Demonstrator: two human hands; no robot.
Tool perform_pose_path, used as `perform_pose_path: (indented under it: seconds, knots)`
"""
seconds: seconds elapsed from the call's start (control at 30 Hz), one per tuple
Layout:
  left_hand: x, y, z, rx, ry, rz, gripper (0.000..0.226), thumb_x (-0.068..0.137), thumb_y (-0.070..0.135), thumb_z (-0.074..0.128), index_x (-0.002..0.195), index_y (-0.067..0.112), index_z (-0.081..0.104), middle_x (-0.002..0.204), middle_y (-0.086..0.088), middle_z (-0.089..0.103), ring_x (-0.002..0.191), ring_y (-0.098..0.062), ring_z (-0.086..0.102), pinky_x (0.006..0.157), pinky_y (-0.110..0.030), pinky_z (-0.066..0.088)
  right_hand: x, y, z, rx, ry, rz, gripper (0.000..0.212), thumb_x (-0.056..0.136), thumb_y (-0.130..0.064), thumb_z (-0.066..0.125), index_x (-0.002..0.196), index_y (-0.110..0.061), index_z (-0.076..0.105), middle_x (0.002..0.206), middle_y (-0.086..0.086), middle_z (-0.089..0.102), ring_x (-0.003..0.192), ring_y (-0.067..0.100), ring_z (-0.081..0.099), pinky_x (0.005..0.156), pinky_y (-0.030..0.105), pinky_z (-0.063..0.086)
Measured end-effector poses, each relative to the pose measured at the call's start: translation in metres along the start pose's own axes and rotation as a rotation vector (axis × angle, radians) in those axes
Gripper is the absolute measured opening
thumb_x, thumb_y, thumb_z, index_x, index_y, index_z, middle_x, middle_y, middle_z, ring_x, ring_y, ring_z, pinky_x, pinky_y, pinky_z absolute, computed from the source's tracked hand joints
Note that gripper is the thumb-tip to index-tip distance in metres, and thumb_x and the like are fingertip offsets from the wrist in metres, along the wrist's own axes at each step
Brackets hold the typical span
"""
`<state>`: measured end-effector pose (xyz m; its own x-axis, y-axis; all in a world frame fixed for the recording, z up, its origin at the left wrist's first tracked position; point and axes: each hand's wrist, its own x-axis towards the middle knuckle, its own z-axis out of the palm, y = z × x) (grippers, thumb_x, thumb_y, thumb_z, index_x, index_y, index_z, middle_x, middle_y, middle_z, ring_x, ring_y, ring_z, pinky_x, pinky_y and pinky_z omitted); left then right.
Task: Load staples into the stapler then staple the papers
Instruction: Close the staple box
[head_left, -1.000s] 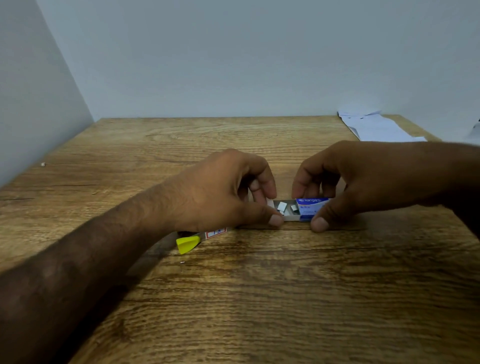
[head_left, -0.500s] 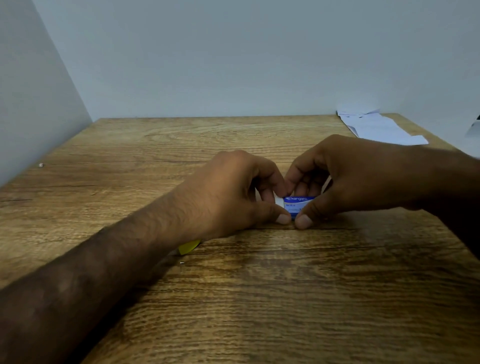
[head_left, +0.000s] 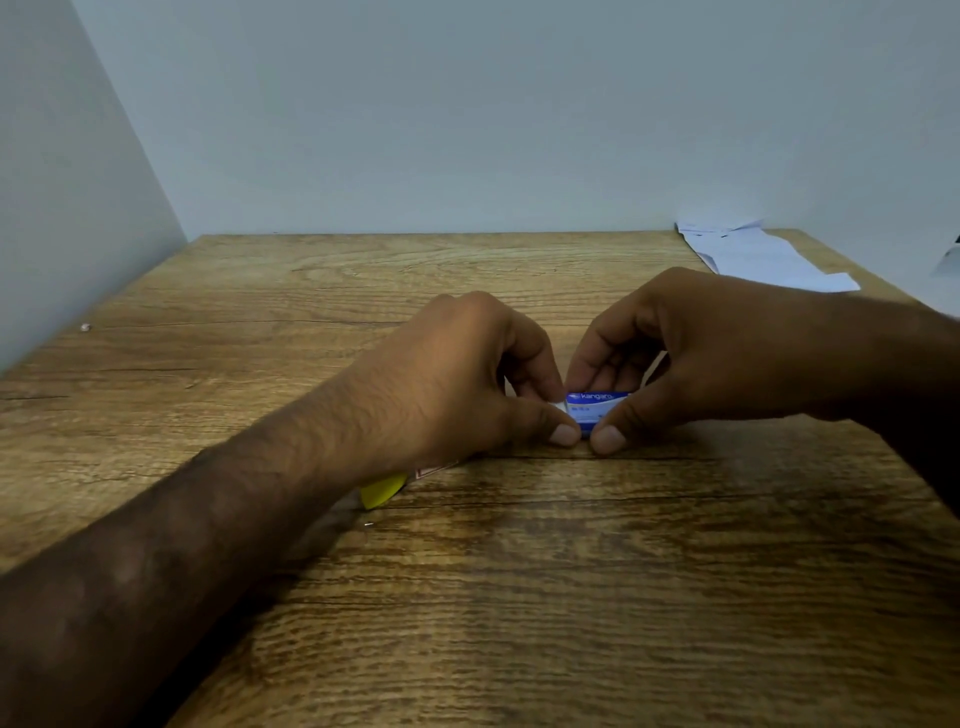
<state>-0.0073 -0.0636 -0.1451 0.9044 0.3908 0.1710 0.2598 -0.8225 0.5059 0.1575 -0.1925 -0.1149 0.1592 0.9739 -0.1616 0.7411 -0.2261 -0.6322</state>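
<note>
A small blue and white staple box (head_left: 594, 405) rests on the wooden table (head_left: 519, 571) at the centre. My left hand (head_left: 462, 384) pinches its left end and my right hand (head_left: 691, 353) pinches its right end, thumbs nearly touching in front. The box's tray is pushed in, so no staples show. The yellow stapler (head_left: 383, 490) lies under my left wrist; only its yellow tip and a bit of a red-and-white label are visible. White papers (head_left: 753, 257) lie at the table's far right corner.
Grey walls close the table on the left and at the back. A tiny pale object (head_left: 85, 327) sits near the left wall. A single loose staple (head_left: 368, 524) lies just in front of the stapler tip.
The staple box's tray, open one second ago with staples showing, has been slid shut. My hands have drawn together around the box.
</note>
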Motion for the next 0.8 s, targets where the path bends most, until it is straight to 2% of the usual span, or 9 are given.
perform_pose_path:
  seconds: [0.2,0.37,0.43,0.53,0.63,0.8]
  knots:
    - [0.0006,0.0025,0.0005,0.016,0.001,-0.013,0.024,0.065,0.048,0.090,0.081,0.033,0.079,0.071,0.018,0.074,0.058,0.005,0.061,0.055,-0.019,0.043,-0.0004,-0.0008,-0.0001,-0.002,-0.002,0.006,0.033,0.060,-0.030,0.093,0.089,-0.027,0.078,0.081,-0.010,0.079,0.074,0.005,0.073,0.065,0.016,0.052]
    - [-0.0011,0.0064,0.0034,0.029,0.056,-0.007,0.025,0.063,0.046,0.091,0.078,0.031,0.078,0.059,0.020,0.067,0.059,0.007,0.060,0.051,-0.017,0.040,0.0009,0.0013,0.0037,0.004,0.044,-0.020,0.034,0.057,-0.029,0.094,0.087,-0.025,0.079,0.077,-0.009,0.078,0.067,0.003,0.071,0.062,0.016,0.052]
    - [-0.0019,0.0070,0.0036,0.019,0.067,-0.012,0.026,0.062,0.045,0.092,0.077,0.030,0.077,0.060,0.021,0.068,0.060,0.006,0.061,0.052,-0.018,0.044,0.0020,0.0021,0.0055,-0.003,0.062,-0.037,0.035,0.056,-0.028,0.095,0.087,-0.026,0.079,0.077,-0.010,0.078,0.067,0.004,0.072,0.061,0.017,0.053]
    - [-0.0033,0.0085,0.0043,-0.012,0.063,0.004,0.032,0.062,0.041,0.093,0.087,0.032,0.074,0.070,0.016,0.074,0.064,0.002,0.066,0.063,-0.029,0.058,0.0036,0.0030,0.0069,-0.010,0.076,-0.066,0.038,0.055,-0.027,0.096,0.088,-0.028,0.077,0.077,-0.011,0.077,0.069,0.007,0.073,0.062,0.019,0.055]
    - [-0.0035,0.0091,0.0026,-0.038,0.041,0.005,0.036,0.064,0.036,0.093,0.091,0.033,0.071,0.072,0.017,0.076,0.063,0.002,0.067,0.068,-0.031,0.060,0.0045,0.0038,0.0059,-0.014,0.064,-0.078,0.038,0.055,-0.028,0.095,0.088,-0.028,0.076,0.078,-0.010,0.077,0.072,0.009,0.073,0.068,0.025,0.058]
    - [-0.0008,0.0041,-0.0002,-0.115,0.004,0.000,0.023,0.072,0.035,0.087,0.090,0.035,0.072,0.076,0.015,0.077,0.067,-0.003,0.071,0.075,-0.041,0.062,0.0040,0.0032,0.0076,-0.026,0.067,-0.080,0.037,0.057,-0.034,0.093,0.090,-0.031,0.077,0.078,-0.013,0.077,0.072,0.007,0.072,0.064,0.021,0.056]
